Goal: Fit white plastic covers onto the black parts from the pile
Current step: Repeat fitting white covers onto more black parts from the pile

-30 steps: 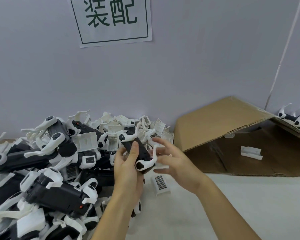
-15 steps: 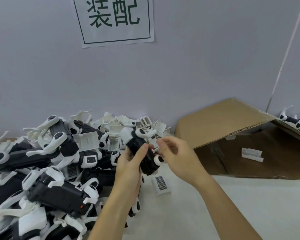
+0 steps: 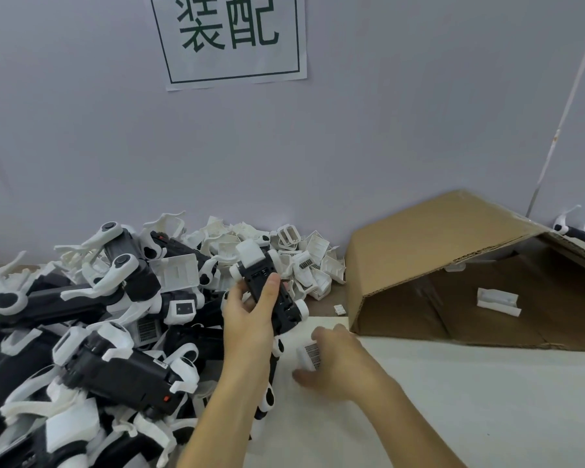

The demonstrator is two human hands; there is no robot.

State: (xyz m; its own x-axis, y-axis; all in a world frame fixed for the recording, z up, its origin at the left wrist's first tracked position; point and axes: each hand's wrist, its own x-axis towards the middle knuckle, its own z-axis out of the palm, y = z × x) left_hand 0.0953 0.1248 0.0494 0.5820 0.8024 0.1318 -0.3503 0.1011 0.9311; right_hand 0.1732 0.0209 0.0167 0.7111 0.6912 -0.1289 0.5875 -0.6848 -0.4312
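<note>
1. A pale worktop (image 3: 453, 400) runs up to a plain grey-lilac wall (image 3: 385, 130); a paper sign (image 3: 232, 38) with green characters hangs on that wall, top centre.
2. A brown cardboard box (image 3: 436, 238) lies tipped on its side at the right, its opening facing the camera, with 1 white piece (image 3: 497, 300) lying inside it.
3. The pile (image 3: 92, 325) of black parts with white arms fills the left of the worktop; a heap of loose white covers (image 3: 304, 261) lies behind it against the wall.
4. The left hand (image 3: 250, 319) grips 1 black part (image 3: 267, 292) and holds it tilted above the pile's right edge, thumb laid along its upper face, fingers curled behind it.
5. A white block sits on that part's far end, and white rounded pieces show at its near end.
6. The right hand (image 3: 338, 363) is low on the worktop, just below and right of the held part, fingers curled over a white cover (image 3: 309, 354) with a grid-patterned face; the hand is blurred, so I cannot tell whether the cover is lifted.
</note>
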